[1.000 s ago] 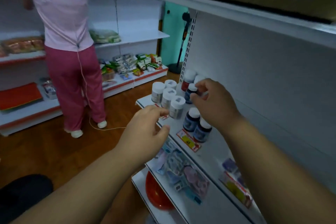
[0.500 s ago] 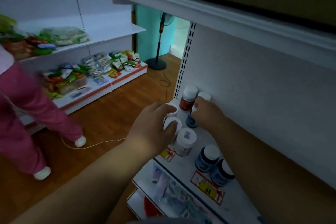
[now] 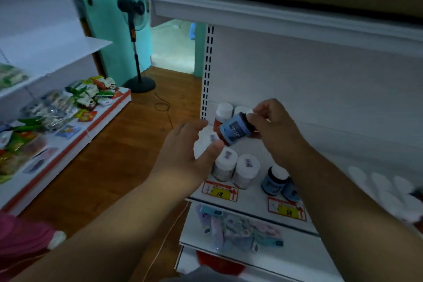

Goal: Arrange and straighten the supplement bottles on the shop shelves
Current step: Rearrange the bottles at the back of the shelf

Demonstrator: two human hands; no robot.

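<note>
White shelf (image 3: 256, 199) below both hands, carrying upright bottles. Right hand (image 3: 278, 130) raised above it, fingers (image 3: 263, 110) clamped on the cap end of a blue-labelled bottle (image 3: 235, 129), tipped sideways, base toward the left hand. Left hand (image 3: 187, 155) beside that base, fingers relaxed and apart, gripping nothing. White-capped jars (image 3: 237, 167) just below the left thumb; two blue bottles (image 3: 278, 182) under the right wrist.

White shelf (image 3: 256, 199): white-capped bottles (image 3: 235, 167), blue bottles (image 3: 278, 182), price tags (image 3: 219, 191) at edge.
</note>
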